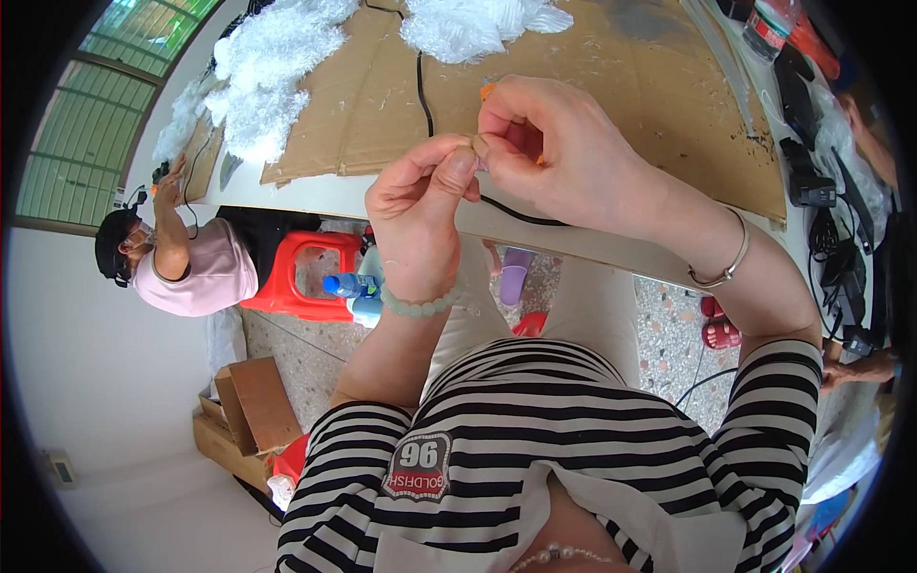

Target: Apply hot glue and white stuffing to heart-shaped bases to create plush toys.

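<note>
Over the table's near edge my left hand (420, 205) and my right hand (564, 148) meet at the fingertips. Thumb and forefinger of each are pinched together on something tiny, pale and pinkish, mostly hidden by the fingers. Bits of an orange thing (488, 91) show beside the right forefinger and through the gap between my fingers; its kind is hidden, and I cannot tell whether the right hand grips it. A black cord (421, 91) runs down the table behind my left hand and reappears under the right.
Cardboard (353, 105) covers the table, with piles of clear plastic pieces (272, 72) at the far left. Cables and black adapters (812, 181) crowd the right side. At left, a person in pink (196, 267) works near a red stool (310, 277) and a blue-capped bottle (353, 286).
</note>
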